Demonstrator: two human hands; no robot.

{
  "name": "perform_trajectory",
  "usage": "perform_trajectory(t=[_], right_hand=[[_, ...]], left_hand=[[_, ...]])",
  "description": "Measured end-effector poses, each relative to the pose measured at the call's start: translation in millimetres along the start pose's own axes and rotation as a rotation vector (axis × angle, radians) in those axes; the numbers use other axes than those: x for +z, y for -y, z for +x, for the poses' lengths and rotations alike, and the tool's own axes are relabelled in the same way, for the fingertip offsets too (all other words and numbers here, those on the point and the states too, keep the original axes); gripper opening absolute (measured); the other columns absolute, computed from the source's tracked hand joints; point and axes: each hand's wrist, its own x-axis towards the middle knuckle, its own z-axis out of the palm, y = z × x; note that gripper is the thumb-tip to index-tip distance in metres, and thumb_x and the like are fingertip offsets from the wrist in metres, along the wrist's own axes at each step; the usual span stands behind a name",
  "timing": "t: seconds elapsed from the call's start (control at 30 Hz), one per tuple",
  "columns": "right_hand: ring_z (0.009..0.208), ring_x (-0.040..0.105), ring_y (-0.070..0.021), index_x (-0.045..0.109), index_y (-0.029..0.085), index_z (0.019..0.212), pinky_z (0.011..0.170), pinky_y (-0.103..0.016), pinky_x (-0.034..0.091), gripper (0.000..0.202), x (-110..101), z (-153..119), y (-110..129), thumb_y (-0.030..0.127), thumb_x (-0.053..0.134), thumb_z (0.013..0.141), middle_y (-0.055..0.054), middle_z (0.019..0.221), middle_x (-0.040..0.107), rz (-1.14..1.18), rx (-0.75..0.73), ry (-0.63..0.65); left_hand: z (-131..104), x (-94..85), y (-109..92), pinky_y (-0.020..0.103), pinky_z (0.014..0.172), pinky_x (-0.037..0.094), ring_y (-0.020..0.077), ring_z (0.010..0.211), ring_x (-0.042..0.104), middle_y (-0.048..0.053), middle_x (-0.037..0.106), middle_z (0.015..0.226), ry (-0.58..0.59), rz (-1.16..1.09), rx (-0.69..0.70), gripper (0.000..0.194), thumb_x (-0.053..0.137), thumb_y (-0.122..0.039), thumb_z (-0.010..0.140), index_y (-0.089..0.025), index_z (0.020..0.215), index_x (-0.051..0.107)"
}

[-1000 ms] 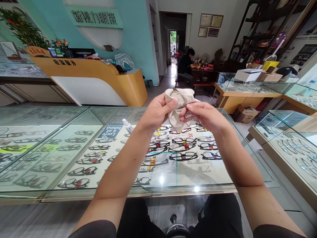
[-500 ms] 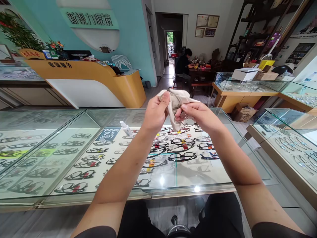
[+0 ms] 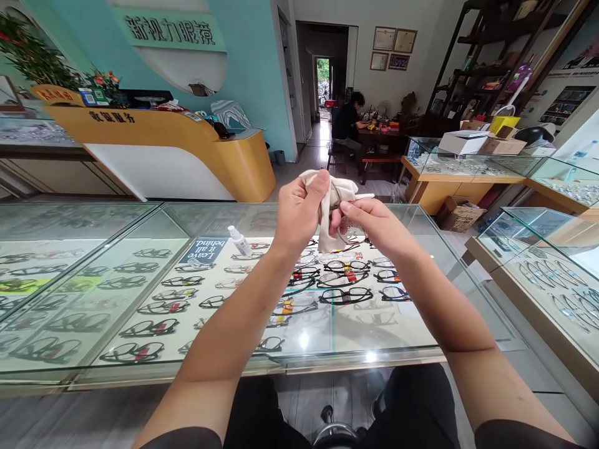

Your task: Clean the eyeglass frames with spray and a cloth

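Observation:
Above the glass counter, both hands are raised close together. My left hand [image 3: 300,211] is closed on a crumpled cream cloth [image 3: 344,188], its thumb pressed on top. Fingers pinched, my right hand [image 3: 374,219] holds a thin-rimmed pair of glasses [image 3: 350,224] against the cloth's right side. The cloth and fingers hide most of the glasses; only part of the rim shows below the right fingers. One corner of the cloth hangs down between the hands.
Rows of eyeglass frames [image 3: 345,295] lie inside the glass display case [image 3: 360,340]. A white spray bottle [image 3: 239,241] stands on its top at left, near a blue printed card [image 3: 206,251]. A person [image 3: 347,128] sits at a far table. More showcases [image 3: 552,274] stand at right.
My left hand has shifted slightly right with the cloth, its thumb moving across toward the right fingers. The cloth's folds have changed. My right hand stays nearly in place.

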Motion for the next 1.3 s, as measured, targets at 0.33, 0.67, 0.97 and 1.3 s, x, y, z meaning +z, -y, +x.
perform_trajectory(t=[0.33,0.67,0.97,1.3], right_hand=[[0.081,0.068,-0.0169,0.079,0.019,0.082,0.083,-0.03,0.054,0.043,-6.7,-1.8,-1.7,0.056,0.073,0.101,-0.004,0.083,0.077,0.1,-0.01,-0.019],[0.08,0.069,-0.0169,0.08,0.017,0.083,0.082,-0.029,0.054,0.046,-0.7,-4.6,5.2,0.058,0.071,0.102,-0.005,0.084,0.078,0.042,-0.004,0.004],[0.084,0.07,-0.019,0.079,0.018,0.08,0.086,-0.031,0.055,0.04,-4.5,0.8,-3.9,0.051,0.07,0.101,-0.005,0.084,0.077,0.081,-0.056,0.003],[0.085,0.068,-0.0174,0.081,0.017,0.089,0.088,-0.031,0.053,0.044,-8.5,-2.4,1.7,0.056,0.067,0.105,-0.005,0.088,0.078,-0.006,-0.066,0.067]], left_hand=[[0.6,-4.8,-2.3,0.028,0.056,0.057,0.0136,0.052,0.064,-0.004,0.069,0.064,0.203,-0.026,-0.015,0.051,0.092,-0.055,0.084,-0.024,0.112,0.063],[-0.2,-2.6,-3.9,0.028,0.047,0.052,0.0177,0.049,0.067,-0.001,0.064,0.055,0.059,-0.056,-0.024,0.051,0.074,-0.071,0.093,-0.021,0.091,0.067],[-3.1,-3.8,-6.3,0.029,0.054,0.053,0.0143,0.051,0.063,-0.003,0.068,0.064,0.159,-0.056,0.005,0.047,0.094,-0.05,0.083,-0.022,0.111,0.069],[-0.8,-9.8,-7.9,0.031,0.049,0.053,0.0214,0.057,0.071,0.002,0.068,0.062,0.075,-0.019,-0.032,0.05,0.079,-0.07,0.089,-0.021,0.093,0.069]])
